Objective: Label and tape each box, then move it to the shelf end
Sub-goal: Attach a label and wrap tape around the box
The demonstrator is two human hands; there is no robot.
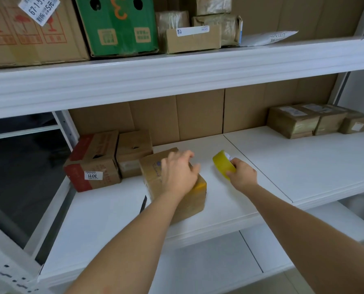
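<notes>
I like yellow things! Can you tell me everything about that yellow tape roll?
The tape roll is a glossy, yellowish ring of packing tape with a pale label showing inside its core. It is tilted on edge just above the white shelf, gripped by the right hand, to the right of the box under the left hand.

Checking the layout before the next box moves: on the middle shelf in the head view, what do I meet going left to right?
Red-and-brown box with the 3011 sticker → plain brown box behind it → box under the left hand → yellow tape roll in the right hand → taped boxes at the far right end.
</notes>
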